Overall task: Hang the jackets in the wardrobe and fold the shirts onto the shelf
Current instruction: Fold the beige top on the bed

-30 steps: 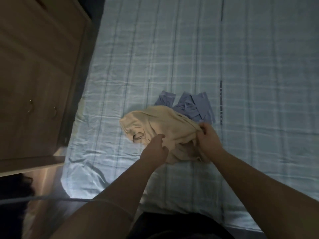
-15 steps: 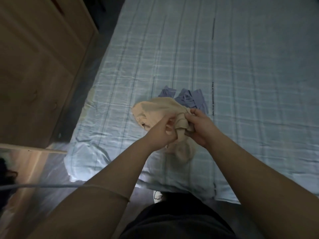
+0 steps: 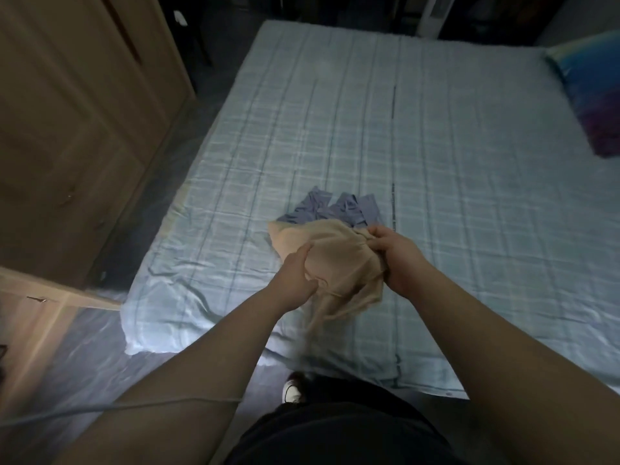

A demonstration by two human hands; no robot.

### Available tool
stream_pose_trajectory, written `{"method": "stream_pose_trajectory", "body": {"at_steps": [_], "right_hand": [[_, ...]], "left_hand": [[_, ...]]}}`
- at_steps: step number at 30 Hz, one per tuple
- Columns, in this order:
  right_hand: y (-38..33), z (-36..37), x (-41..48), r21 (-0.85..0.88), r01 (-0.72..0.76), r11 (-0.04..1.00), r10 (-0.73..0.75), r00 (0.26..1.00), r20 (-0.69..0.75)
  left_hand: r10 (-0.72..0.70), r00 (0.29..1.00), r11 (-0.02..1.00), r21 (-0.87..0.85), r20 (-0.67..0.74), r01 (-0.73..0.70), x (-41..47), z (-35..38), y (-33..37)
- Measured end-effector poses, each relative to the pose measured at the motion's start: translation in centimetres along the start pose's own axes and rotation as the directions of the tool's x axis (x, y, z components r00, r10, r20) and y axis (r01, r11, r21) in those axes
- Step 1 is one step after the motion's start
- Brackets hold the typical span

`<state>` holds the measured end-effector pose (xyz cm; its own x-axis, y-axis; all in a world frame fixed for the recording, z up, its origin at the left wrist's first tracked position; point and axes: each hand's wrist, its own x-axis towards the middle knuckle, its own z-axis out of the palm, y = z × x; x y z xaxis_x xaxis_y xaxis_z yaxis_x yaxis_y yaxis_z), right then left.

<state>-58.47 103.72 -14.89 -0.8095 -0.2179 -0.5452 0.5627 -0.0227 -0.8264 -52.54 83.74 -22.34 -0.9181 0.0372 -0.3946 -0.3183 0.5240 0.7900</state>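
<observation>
– Spread wider than a moment ago over the bed [image 3: 436, 162], the beige shirt [image 3: 335, 260] is held up near the near edge, just this side of the blue shirt [image 3: 339, 209] lying there.
– Hands?
– Left hand [image 3: 298, 273] clutches its left side; right hand [image 3: 399, 260] pinches its right.

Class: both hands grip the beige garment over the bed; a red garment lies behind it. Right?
Wrong colour: the head view shows a blue garment, not red. Left hand and right hand do grip the beige garment over the bed.
</observation>
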Motion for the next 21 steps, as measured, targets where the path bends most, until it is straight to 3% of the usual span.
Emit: {"method": "stream_pose_trajectory", "body": {"at_steps": [5, 9, 13, 16, 21], "right_hand": [[-2.8, -3.8, -2.1, 0.128, -0.002, 0.992, -0.003, 0.999, 0.040], [-4.5, -9.0, -2.7, 0.192, 0.049, 0.980, -0.066, 0.994, 0.083], [-5.1, -16.7, -1.7, 0.213, 0.068, 0.975, -0.060, 0.997, -0.042], [-5.6, -22.8, -0.6, 0.123, 0.091, 0.988, -0.074, 0.988, -0.136], [-6.9, -30.2, 1.5, -0.027, 0.102, 0.994, -0.105, 0.984, -0.143]], "left_hand": [[-0.063, 0.997, 0.969, 0.240, 0.034, 0.053, 2.5, 2.3, 1.9], [-0.047, 0.996, 0.912, 0.411, 0.082, 0.009, 5.0, 5.4, 4.6], [-0.046, 0.998, 0.978, 0.203, 0.046, 0.035, 6.6, 9.4, 8.4], [-0.008, 1.000, 0.979, 0.205, 0.027, 0.003, 7.9, 11.5, 12.5], [0.033, 0.998, 0.989, 0.146, -0.060, -0.024, 10.1, 13.7, 20.2]]}}
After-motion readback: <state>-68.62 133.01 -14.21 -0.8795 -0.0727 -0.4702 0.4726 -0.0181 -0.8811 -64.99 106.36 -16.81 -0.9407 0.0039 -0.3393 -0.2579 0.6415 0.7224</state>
